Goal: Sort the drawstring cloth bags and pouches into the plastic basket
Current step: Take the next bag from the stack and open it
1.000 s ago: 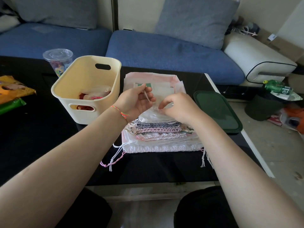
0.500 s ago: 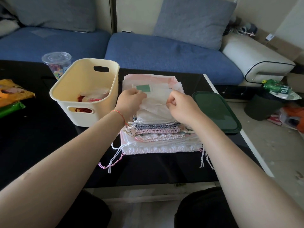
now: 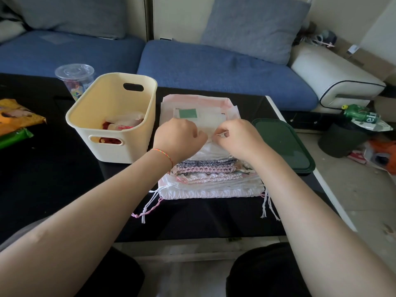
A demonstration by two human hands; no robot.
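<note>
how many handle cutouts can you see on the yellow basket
2. One handle cutout is in the far end wall of the basket; the other is in the near end wall, facing the person. The side walls show none.

Both hands — left hand [image 3: 180, 137], right hand [image 3: 237, 138] — now closed together.
</note>
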